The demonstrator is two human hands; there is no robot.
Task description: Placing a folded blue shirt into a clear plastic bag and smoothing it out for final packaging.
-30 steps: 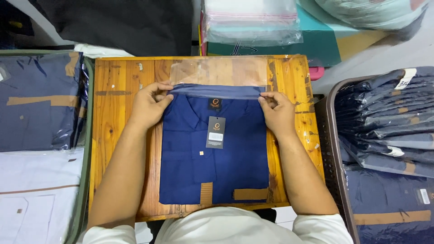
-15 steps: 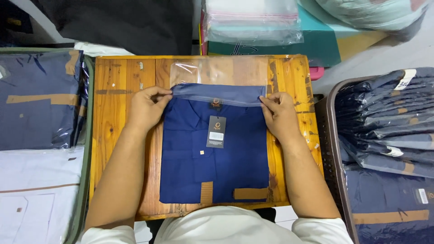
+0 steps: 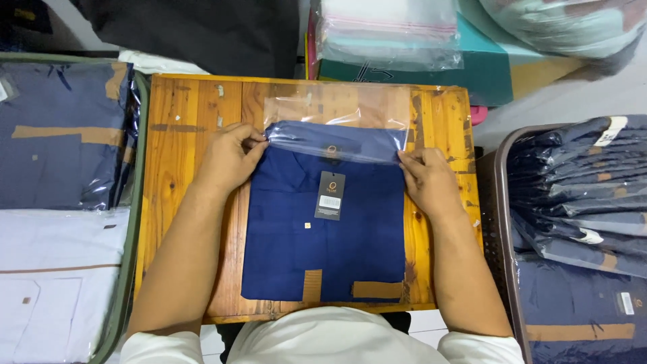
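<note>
- Wooden counter (image 3: 182,202) between stacks of bagged shirts.
- Folded navy shirt (image 3: 323,249) lies centred, only its collar inside the clear plastic bag (image 3: 337,121).
- Left hand (image 3: 226,162) and right hand (image 3: 424,182) pinch the bag's mouth corners; most of the shirt is unbagged.

Folded navy shirt (image 3: 323,249) lies flat, collar away, dark hang tag (image 3: 329,195) on chest, tan patches near hem. Clear plastic bag (image 3: 337,111) covers only its collar end, mouth edge pulled taut across.
</note>
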